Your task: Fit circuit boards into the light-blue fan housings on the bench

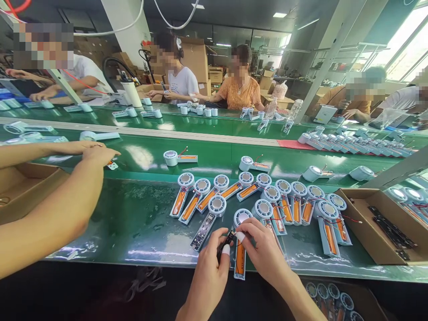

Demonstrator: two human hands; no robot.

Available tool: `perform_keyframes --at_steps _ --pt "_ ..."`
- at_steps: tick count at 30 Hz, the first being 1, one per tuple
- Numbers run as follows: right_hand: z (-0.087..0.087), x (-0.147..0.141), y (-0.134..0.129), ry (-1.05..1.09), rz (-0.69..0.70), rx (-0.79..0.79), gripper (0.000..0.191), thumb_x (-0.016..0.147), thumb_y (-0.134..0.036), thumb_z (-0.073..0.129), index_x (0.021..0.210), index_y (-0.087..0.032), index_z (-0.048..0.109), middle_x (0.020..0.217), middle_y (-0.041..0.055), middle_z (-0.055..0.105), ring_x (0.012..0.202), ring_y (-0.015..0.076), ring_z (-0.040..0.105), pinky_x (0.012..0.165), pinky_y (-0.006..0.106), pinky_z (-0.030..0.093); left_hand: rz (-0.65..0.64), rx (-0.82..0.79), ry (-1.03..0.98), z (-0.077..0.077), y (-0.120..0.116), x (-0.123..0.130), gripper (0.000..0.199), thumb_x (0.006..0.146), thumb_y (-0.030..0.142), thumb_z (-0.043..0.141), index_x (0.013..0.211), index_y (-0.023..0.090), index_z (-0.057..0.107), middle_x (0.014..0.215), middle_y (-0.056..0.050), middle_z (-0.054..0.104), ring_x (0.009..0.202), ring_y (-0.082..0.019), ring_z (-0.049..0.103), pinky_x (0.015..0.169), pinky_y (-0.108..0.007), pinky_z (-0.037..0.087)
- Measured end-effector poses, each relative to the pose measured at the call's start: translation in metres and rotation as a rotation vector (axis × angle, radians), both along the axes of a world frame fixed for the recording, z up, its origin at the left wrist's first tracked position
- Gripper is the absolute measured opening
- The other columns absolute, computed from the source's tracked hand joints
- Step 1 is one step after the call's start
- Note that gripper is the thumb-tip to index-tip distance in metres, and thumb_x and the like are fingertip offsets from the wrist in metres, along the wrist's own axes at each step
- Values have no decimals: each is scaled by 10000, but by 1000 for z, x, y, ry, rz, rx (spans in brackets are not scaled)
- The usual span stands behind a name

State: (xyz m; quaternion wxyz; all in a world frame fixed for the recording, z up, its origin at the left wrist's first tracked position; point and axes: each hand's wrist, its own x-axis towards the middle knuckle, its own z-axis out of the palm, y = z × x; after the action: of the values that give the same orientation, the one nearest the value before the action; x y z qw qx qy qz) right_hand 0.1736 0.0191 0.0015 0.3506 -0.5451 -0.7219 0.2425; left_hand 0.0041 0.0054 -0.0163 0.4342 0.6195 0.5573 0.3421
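Observation:
My left hand [211, 263] grips a narrow black circuit board [226, 244] between thumb and fingers. My right hand [262, 247] pinches at the board's upper end, on what looks like a small white wire connector [235, 233]. Below both hands lies an open handheld fan [240, 261], its handle showing an orange battery and its round head [243, 217] partly behind my right fingers. Just left of it, another fan [217, 205] has a dark board [203, 232] lying in its handle.
Several open fans [185, 179] with orange batteries crowd the bench. At right, a cardboard box [357, 223] holds black boards [391, 227]. More fans sit on the green conveyor [214, 149]. A co-worker's arms [67, 196] reach in from the left, beside another box [30, 187]. Several people sit opposite.

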Motion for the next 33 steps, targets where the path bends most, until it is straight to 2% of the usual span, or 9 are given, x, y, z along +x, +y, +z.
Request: perform_keyframes --at_steps 3,9,15,19,22,25,29,31,33 --pt "-7 -4 -2 -131 -45 129 171 981 -167 474 1020 -218 632 1026 63 648 887 193 655 770 296 534 7 9 -22 0 -1 2 359 906 260 434 1230 210 578 1222 -147 717 1123 -289 703 871 -432 607" --pt "-8 -6 -5 -263 -77 278 168 973 -144 449 981 -220 599 963 63 645 844 201 650 665 285 516 19 44 -22 4 -2 5 306 909 261 446 1144 213 636 1147 -122 752 1014 -270 748 844 -401 622" --pt "-7 -16 -7 -342 -80 367 225 962 -90 396 905 -212 576 886 72 632 769 216 634 667 326 511 43 197 49 2 -5 11 330 874 202 465 1124 203 680 1106 -103 782 1006 -269 759 850 -376 631" --pt "-8 -19 -7 -313 -96 335 226 966 -106 397 889 -220 576 858 71 624 766 227 627 661 334 514 67 320 115 -8 -8 13 351 890 181 466 1162 197 687 1147 -110 774 1047 -273 749 875 -374 627" --pt "-5 -9 -3 -213 0 239 202 979 -128 427 946 -220 604 946 69 638 827 206 640 722 314 527 36 340 102 -6 -5 8 339 902 179 470 1144 196 707 1133 -115 777 1037 -270 752 874 -364 627" --pt "-1 5 3 -65 93 98 152 979 -150 489 963 -226 619 980 47 635 844 175 641 738 279 524 -47 238 44 4 1 -1 327 916 210 488 1138 221 728 1144 -97 775 979 -252 763 864 -359 629" --pt "0 17 10 56 119 -14 109 968 -176 534 911 -223 614 891 20 621 771 157 613 692 266 507 -127 82 -60 15 12 -9 329 938 286 504 1166 253 738 1137 -78 770 764 -199 757 689 -298 638" --pt "-1 19 12 85 135 -36 83 969 -211 560 976 -226 642 905 27 637 775 163 612 694 272 514 -148 45 -86 16 15 -12 326 947 314 512 1173 258 741 1054 -65 781 742 -187 742 666 -276 625" --pt "-1 20 12 99 149 -37 153 970 -249 584 1099 -230 662 940 42 654 792 172 619 704 283 526 -171 41 -92 16 17 -14 316 950 309 519 1163 263 748 959 -47 784 744 -181 731 696 -268 615"
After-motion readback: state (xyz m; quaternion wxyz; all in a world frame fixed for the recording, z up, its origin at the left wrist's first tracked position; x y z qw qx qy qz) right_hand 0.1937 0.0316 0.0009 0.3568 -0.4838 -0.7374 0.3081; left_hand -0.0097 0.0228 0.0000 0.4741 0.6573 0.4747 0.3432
